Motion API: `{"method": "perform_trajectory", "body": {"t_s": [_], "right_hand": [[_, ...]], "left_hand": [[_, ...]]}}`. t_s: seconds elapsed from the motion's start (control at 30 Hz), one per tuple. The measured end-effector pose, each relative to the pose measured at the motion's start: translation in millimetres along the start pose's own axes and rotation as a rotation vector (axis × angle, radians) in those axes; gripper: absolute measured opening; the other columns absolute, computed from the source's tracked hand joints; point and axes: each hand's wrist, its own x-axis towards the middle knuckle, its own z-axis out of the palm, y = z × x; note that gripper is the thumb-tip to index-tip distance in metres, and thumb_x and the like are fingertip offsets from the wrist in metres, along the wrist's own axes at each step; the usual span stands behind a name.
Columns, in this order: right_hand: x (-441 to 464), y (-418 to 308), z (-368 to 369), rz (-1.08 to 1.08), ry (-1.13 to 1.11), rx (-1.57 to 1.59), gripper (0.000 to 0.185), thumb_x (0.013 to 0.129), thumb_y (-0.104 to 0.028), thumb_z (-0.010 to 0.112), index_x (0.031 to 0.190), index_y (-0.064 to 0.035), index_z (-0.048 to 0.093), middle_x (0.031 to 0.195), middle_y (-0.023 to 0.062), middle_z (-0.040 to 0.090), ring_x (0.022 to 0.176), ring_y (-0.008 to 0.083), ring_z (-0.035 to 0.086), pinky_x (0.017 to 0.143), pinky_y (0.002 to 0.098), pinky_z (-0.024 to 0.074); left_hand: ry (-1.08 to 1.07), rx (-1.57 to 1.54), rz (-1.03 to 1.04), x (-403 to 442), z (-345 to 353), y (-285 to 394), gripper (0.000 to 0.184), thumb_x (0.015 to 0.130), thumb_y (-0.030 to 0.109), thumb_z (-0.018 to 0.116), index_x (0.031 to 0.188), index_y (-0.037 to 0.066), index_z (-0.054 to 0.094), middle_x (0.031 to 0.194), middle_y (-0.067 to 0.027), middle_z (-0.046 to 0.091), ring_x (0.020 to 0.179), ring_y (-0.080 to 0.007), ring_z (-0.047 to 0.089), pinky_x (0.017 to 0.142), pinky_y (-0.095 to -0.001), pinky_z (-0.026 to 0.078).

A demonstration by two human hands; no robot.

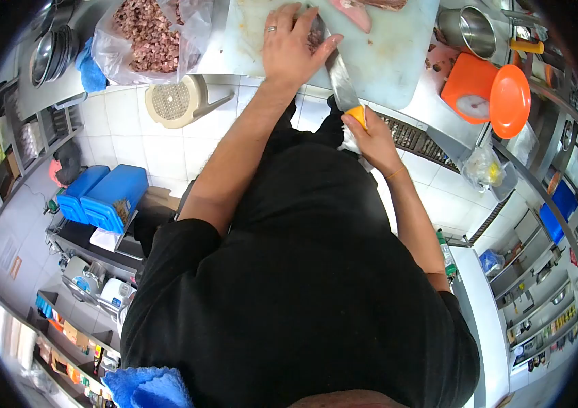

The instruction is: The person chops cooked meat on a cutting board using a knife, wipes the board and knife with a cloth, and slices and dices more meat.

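My right hand (374, 141) is closed around the yellow handle of a kitchen knife (340, 76). Its blade points away from me across the near edge of a pale cutting board (387, 64). My left hand (292, 49) lies on the board left of the blade, fingers spread and thumb out beside the blade. Small chopped meat (315, 37) shows between that hand and the blade, partly hidden. Farther back on the board lies a pink strip of meat (353, 13) with a browner piece (385, 3). On the left, a clear plastic bag (197, 34) holds diced meat (147, 37).
Right of the board are an orange box-like object (464, 85), an orange plate (510, 102) and a metal pot (476, 32). A blue cloth (90, 68) hangs at the counter's left edge. Below stand a beige plastic stool (172, 102) and blue bins (115, 197).
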Motion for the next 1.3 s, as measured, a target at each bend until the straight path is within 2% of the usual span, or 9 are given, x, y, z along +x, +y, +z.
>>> {"method": "perform_trajectory", "body": {"t_s": [0.27,0.43,0.67,0.8,0.93,1.0,1.07,1.13,1.3], "right_hand": [[27.3,-40.3,47.5,-0.02,-0.005,0.079,0.046,0.106,-0.042,0.066,0.111,0.0028,0.056,0.088,0.0302,0.069,0.086,0.0515,0.068,0.075,0.0518,0.0527],[31.0,-55.0,66.9,-0.004,-0.024,0.16,0.043,0.106,-0.039,0.067,0.11,0.0019,0.055,0.078,0.0245,0.068,0.067,0.0422,0.068,0.063,0.0475,0.052],[39.7,-77.0,79.0,-0.199,0.083,0.035,0.038,0.106,-0.034,0.066,0.106,0.0021,0.055,0.084,0.029,0.069,0.081,0.0504,0.069,0.069,0.0538,0.0521],[44.1,-136.5,73.3,-0.411,0.085,-0.001,0.037,0.106,-0.033,0.066,0.104,0.0022,0.055,0.083,0.0304,0.069,0.084,0.0531,0.068,0.071,0.0557,0.0518],[47.4,-202.3,68.7,-0.487,-0.033,-0.145,0.04,0.106,-0.036,0.065,0.103,0.0024,0.055,0.083,0.0309,0.069,0.083,0.0537,0.067,0.073,0.0566,0.0515],[45.5,-213.2,63.2,-0.437,-0.121,-0.171,0.043,0.106,-0.04,0.063,0.103,0.0026,0.056,0.085,0.0312,0.069,0.084,0.0534,0.067,0.075,0.0565,0.0514],[47.0,-189.7,59.6,-0.445,-0.105,-0.201,0.043,0.107,-0.04,0.064,0.105,0.0026,0.057,0.086,0.0277,0.069,0.079,0.0473,0.066,0.073,0.0514,0.0513],[38.8,-166.9,43.3,-0.382,-0.065,-0.239,0.043,0.107,-0.04,0.065,0.108,0.0023,0.058,0.088,0.0263,0.068,0.079,0.0442,0.065,0.074,0.0484,0.0514],[-1.3,-100.5,-10.6,-0.25,0.134,-0.226,0.044,0.106,-0.04,0.065,0.108,0.0036,0.057,0.091,0.0331,0.069,0.091,0.0539,0.068,0.079,0.0545,0.0528]], "left_hand": [[0.166,0.034,-0.011,-4.5,22.2,-22.9,0.039,0.092,0.005,0.065,0.13,-0.001,0.067,0.142,-0.0293,0.059,0.133,-0.0482,0.055,0.117,-0.0512,0.044],[0.285,-0.205,-0.133,0.3,27.7,-33.2,0.033,0.091,-0.005,0.059,0.122,-0.003,0.07,0.138,-0.0271,0.062,0.128,-0.044,0.059,0.11,-0.0451,0.049],[0.386,-0.41,-0.2,26.1,-0.4,-38.5,0.028,0.09,-0.007,0.058,0.114,-0.002,0.072,0.129,-0.0175,0.065,0.078,-0.0209,0.062,0.07,-0.0301,0.054],[0.684,-0.278,0.031,59.8,-70.3,-49.8,0.029,0.09,-0.008,0.057,0.114,0.0,0.071,0.126,-0.017,0.065,0.083,-0.0214,0.064,0.07,-0.0306,0.053],[0.716,-0.225,-0.043,73.4,-162.2,-84.2,0.028,0.099,0.018,0.072,0.121,-0.001,0.071,0.131,-0.0179,0.068,0.122,-0.0383,0.063,0.108,-0.0455,0.049],[0.787,-0.206,-0.111,78.5,-172.9,-127.9,0.021,0.1,0.018,0.069,0.11,0.001,0.075,0.121,-0.0147,0.074,0.115,-0.037,0.067,0.105,-0.0466,0.051],[0.513,0.035,-0.224,73.2,-170.3,-192.4,0.038,0.104,0.03,0.063,0.13,0.004,0.071,0.14,-0.0239,0.064,0.143,-0.0427,0.049,0.119,-0.0513,0.039],[0.38,0.499,-0.159,57.1,-146.1,-240.1,0.049,0.106,0.04,0.058,0.137,0.004,0.069,0.149,-0.0251,0.059,0.147,-0.0428,0.045,0.122,-0.0517,0.036],[0.412,0.627,-0.072,46.0,-145.2,-227.7,0.052,0.106,0.045,0.057,0.139,0.006,0.069,0.154,-0.0269,0.054,0.146,-0.0478,0.045,0.123,-0.0544,0.034]]}}
